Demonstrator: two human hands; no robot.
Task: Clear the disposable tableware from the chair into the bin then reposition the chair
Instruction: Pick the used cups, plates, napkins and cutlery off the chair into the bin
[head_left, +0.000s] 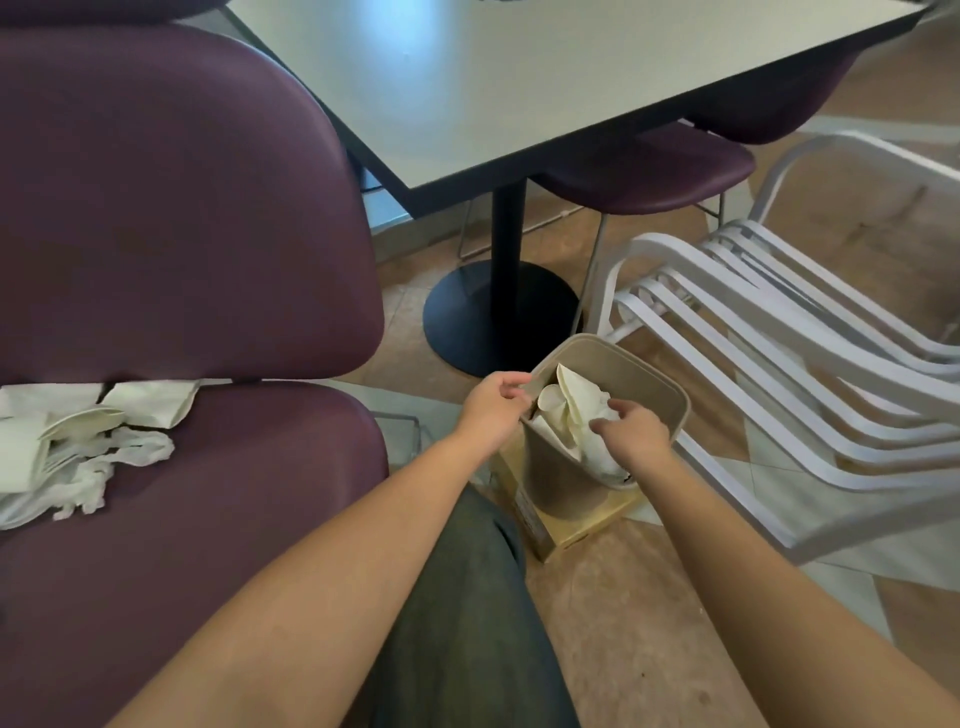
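Lower centre of frame: small beige plastic bin with rounded corners (654, 387), tilted toward the camera, standing on a flat yellow-tan cardboard box (576, 530) on the brown tiled floor (639, 623).

Left hand (491, 413), centre of frame: fingers (511, 382) curled over the bin's near left rim, pinching it.

Right hand (631, 434), just right of the left: over the bin's mouth, fingers loosely bent, tips touching crumpled white paper waste (582, 410) inside the bin. Cannot tell whether it grips the paper or only presses it. A white paper cup (550, 402) lies on its side among that waste, mouth toward the left rim.

Left side of frame: dark purple padded chair (182, 208), backrest filling upper left, seat below. On the seat at the far left edge, close under the backrest: heap of white disposable tableware (78, 441), namely flattened paper pieces, a shallow white plate or bowl, and a crumpled white plastic bag trailing forward. Well apart from the bin.

Top centre: pale grey counter with dark edge (519, 78) on a black pedestal with round base (501, 312); a second purple seat (649, 171) tucked under it.

Right side: white slatted plastic chair (779, 338), just beside the bin.

Bottom centre: a leg in grey trousers (457, 597) between the two forearms.
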